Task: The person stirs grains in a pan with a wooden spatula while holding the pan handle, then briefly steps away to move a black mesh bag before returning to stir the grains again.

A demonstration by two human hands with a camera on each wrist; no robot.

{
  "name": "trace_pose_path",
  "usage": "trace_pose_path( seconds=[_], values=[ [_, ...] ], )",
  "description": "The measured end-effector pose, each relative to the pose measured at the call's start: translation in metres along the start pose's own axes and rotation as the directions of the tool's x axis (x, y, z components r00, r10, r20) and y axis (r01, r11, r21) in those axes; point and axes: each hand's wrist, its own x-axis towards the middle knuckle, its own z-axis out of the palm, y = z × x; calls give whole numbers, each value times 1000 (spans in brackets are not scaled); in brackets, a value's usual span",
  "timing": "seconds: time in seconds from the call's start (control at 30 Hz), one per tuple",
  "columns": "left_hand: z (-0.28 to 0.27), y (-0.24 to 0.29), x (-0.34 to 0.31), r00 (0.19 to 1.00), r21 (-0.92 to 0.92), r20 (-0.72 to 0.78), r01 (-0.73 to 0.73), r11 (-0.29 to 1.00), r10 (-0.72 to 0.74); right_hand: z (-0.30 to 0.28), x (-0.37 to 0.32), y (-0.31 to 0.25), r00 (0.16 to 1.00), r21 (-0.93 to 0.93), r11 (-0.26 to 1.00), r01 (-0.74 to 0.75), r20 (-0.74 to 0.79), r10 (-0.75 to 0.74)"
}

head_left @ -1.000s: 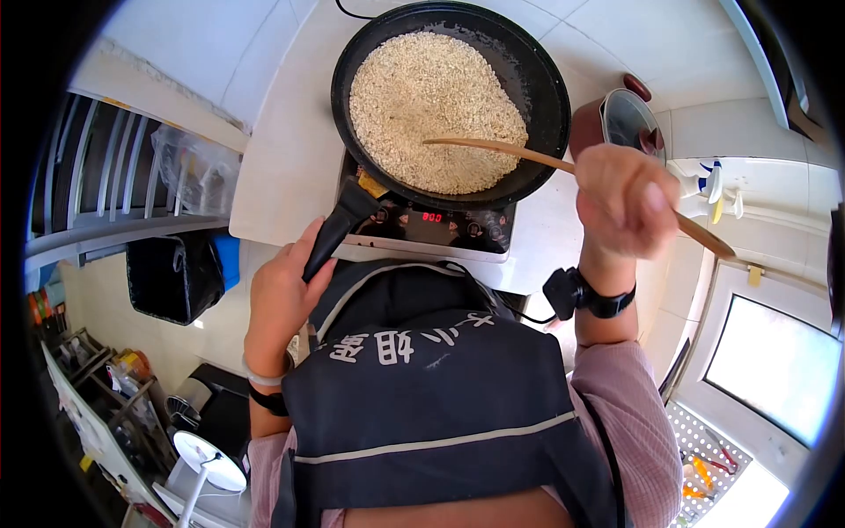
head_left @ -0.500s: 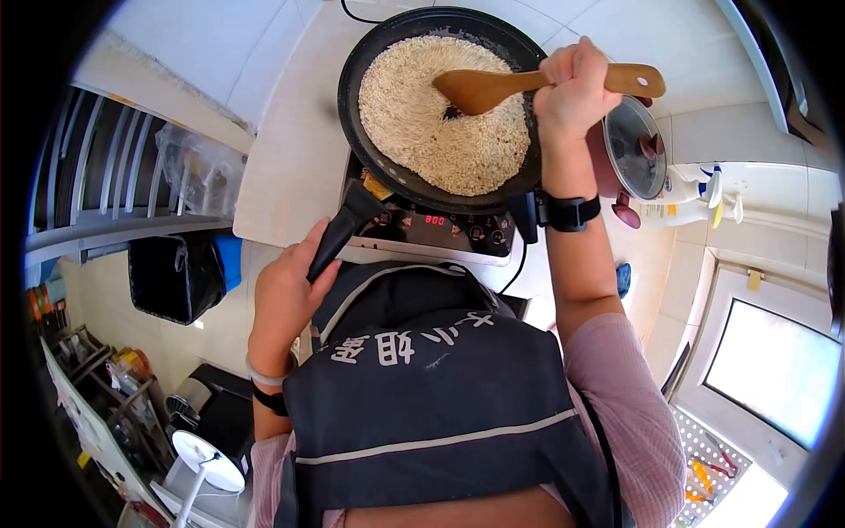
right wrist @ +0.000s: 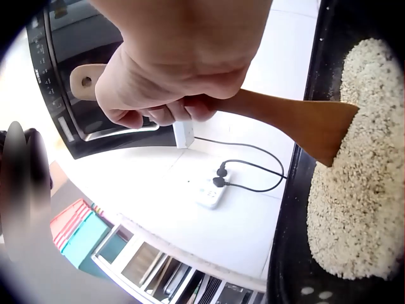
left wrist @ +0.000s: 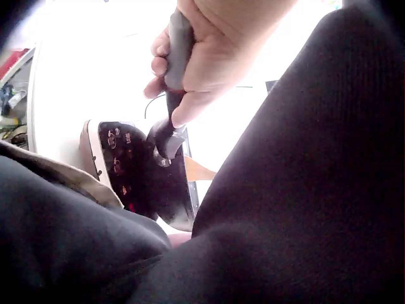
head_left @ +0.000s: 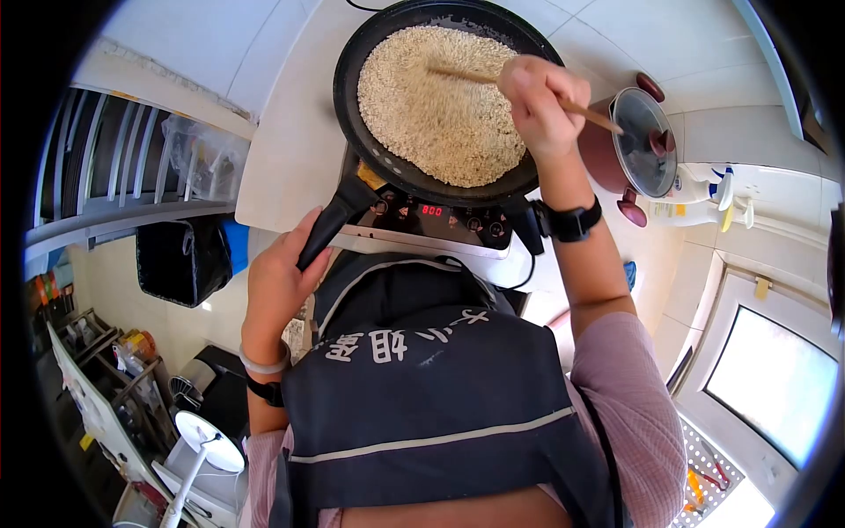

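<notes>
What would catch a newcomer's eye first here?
The wide black pan of pale grains at the top, where the right hand works a wooden spatula. Below, the left hand grips the pan's handle. Between them, red digits glow on the cooker's dark panel.

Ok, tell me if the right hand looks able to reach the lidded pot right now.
Probably yes: the lidded pot stands beside the pan, near the right hand, with nothing visible blocking it. That hand grips the wooden spatula, though, so it would likely need freeing first.
</notes>
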Motion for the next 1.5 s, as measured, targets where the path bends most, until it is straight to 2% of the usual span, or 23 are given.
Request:
trace_pose_path(
  seconds=[0.13, 0.27, 0.33, 0.37, 0.4, 0.47, 0.53, 0.6, 0.73, 0.8, 0.9, 0.93, 1.0, 1.03, 1.07, 1.13, 1.2, 1.3, 1.37, 1.4, 1.43, 1.47, 1.5],
  values=[
    [0, 2, 1, 1000, -7, 1, 16, 1000, -16, -27, -10, -41, 954, 93, 993, -72, 296, 42],
    [4, 3, -1, 999, -8, -13, 34, 999, -34, -41, -23, -110, 965, 99, 988, -121, 245, 94],
    [5, 5, -2, 999, 2, -30, 26, 1000, -26, -43, -24, -121, 937, 142, 974, -179, 327, 124],
    [6, 7, -2, 999, 4, -30, 24, 1000, -24, -39, -29, -115, 943, 104, 982, -158, 310, 119],
    [5, 9, -4, 999, 2, -27, 35, 999, -35, -34, -29, -105, 943, -27, 999, -44, 328, 51],
    [5, 9, -4, 999, 2, -28, 41, 999, -41, -28, -35, -75, 951, -153, 987, -53, 295, 97],
    [5, 9, -4, 999, -18, -26, 38, 999, -38, -17, -32, -36, 992, 230, 964, -130, 27, 127],
    [5, 6, -3, 1000, -27, -20, 15, 1000, -16, -10, -16, -19, 983, 83, 991, -102, -144, 113],
    [-3, 3, 2, 999, -47, 49, -1, 999, 3, -11, 6, -11, 956, 49, 998, -34, -291, 47],
    [-9, -2, 4, 995, -60, 100, -6, 998, 12, -20, 8, -27, 879, 240, 961, 135, -476, -5],
    [-12, -9, 9, 989, -105, 121, -71, 992, 84, -39, 2, -57, 773, 27, 996, 80, -633, -45],
    [-14, -11, 11, 986, -87, 144, -76, 993, 88, -43, 0, -58, 772, 11, 998, 70, -633, -47],
    [-16, -15, 14, 980, -76, 181, -75, 994, 88, -54, -8, -49, 480, -207, 978, -12, -860, -175],
    [-17, -17, 15, 978, -65, 186, -86, 994, 97, -63, -13, -37, 417, -208, 978, -15, -890, -183],
    [-19, -19, 16, 975, -53, 194, -97, 994, 105, -63, -11, -26, 414, -210, 977, -30, -892, -179],
    [-19, -22, 18, 971, -45, 212, -106, 993, 113, -62, -3, -2, 103, -76, 996, -48, -992, -71],
    [-20, -22, 20, 965, -37, 232, -118, 992, 123, -69, 5, 19, 1, 87, 996, -6, -996, 87],
    [-21, -19, 20, 965, 2, 247, -87, 996, 84, -57, 16, 44, 16, 175, 984, -19, -984, 175],
    [-23, -16, 20, 964, 8, 263, -39, 999, 35, -47, 18, 53, 302, 271, 962, -34, -915, 268],
    [-23, -15, 20, 964, 21, 263, -29, 999, 22, -44, 19, 53, 299, 286, 958, -34, -911, 283],
    [-23, -14, 20, 966, 18, 259, -17, 1000, 12, -42, 18, 50, 563, 349, 937, -30, -768, 305],
    [-23, -13, 19, 965, 15, 261, -6, 1000, 2, -37, 15, 44, 774, 409, 912, -45, -562, 291],
    [-22, -13, 18, 963, 26, 268, 3, 1000, -10, -30, 12, 35, 769, 421, 906, -49, -563, 303]
  ],
)
